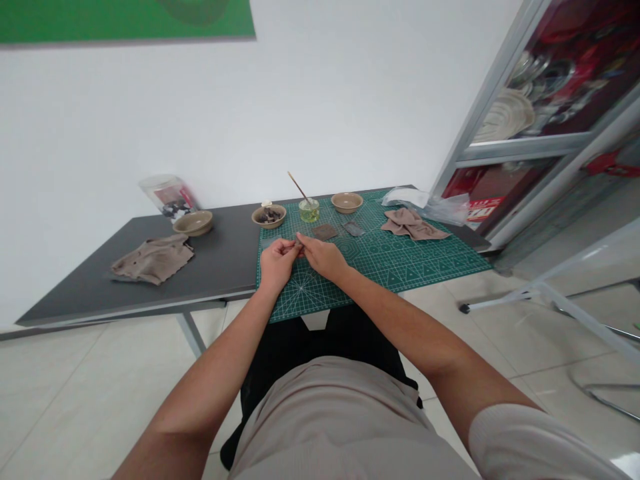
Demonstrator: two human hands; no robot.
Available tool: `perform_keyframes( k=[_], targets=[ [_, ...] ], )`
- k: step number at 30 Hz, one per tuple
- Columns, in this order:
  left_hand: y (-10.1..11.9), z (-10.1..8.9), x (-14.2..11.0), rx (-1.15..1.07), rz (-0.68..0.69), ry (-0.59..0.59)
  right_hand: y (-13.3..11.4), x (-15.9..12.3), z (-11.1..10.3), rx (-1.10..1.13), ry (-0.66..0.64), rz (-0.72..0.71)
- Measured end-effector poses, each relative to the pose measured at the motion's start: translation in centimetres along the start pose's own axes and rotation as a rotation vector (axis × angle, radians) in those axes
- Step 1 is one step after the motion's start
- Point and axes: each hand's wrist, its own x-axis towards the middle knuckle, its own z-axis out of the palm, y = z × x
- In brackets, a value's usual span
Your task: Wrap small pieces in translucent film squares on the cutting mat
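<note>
My left hand (279,264) and my right hand (324,257) meet above the near left part of a green cutting mat (400,263). Both are closed, with fingertips pinched around a small grey-brown piece (299,245) too small to name. Just beyond my right hand lie a flat brown square (325,231) and a grey oval piece (353,229). Behind them, a glass cup (309,211) of yellowish liquid has a thin brown stick (299,187) leaning in it. A tan bowl (269,224) with dark bits inside stands to the left of the cup.
Another tan bowl (347,203) is at the mat's back edge. A crumpled brown cloth (413,224) and a clear plastic bag (447,208) lie to the right. On the dark table (220,260) at left are a cloth (153,259), a bowl (193,224) and a clear tub (169,195).
</note>
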Motion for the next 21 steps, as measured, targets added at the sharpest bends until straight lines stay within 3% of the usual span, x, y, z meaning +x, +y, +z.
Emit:
perform_keyframes(
  k=[4,10,17,21],
  targets=[
    [-0.36,0.06,0.16,-0.026,0.006,-0.021,-0.1,0.03,-0.35,-0.015,-0.026,0.054],
    [0.38,-0.06,0.19,0.174,-0.005,-0.049,0.08,-0.12,0.19,-0.007,0.004,-0.081],
    [0.02,0.05,0.11,-0.033,0.008,-0.019,0.24,-0.02,0.09,-0.015,-0.008,0.037],
    [0.16,0.1,0.08,-0.085,0.041,0.059,0.36,0.24,-0.07,0.022,0.029,0.076]
  ],
)
